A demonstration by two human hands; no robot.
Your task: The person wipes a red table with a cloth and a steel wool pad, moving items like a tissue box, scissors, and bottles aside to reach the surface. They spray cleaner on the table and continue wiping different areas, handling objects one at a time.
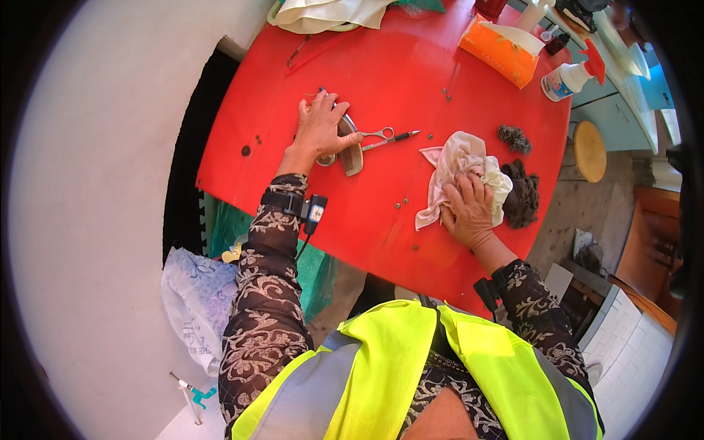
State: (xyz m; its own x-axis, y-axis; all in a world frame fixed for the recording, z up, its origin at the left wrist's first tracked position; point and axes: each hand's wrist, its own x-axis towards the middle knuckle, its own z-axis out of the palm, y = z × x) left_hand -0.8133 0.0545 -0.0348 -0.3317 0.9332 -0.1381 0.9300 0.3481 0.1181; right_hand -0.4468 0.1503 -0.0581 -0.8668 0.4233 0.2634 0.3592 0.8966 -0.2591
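Note:
My left hand [324,129] lies spread over a metal-toned comb [352,157] and a pair of scissors [382,133], whose finger loop shows at its right; how firmly it holds them cannot be told. A pen [393,141] lies beside that loop. My right hand [470,206] presses on a crumpled pale pink and white cloth [459,148], its fingers bent into the folds. Right of the cloth sit a dark brown bunched cloth [522,195] and a grey steel-wool-like scourer [515,138].
All this is on a red table [308,203]. At its far right stand an orange tissue pack [500,52] and a spray bottle [566,80]. A basket with white cloth [330,14] is at the far edge. A round stool [590,151] stands right of the table.

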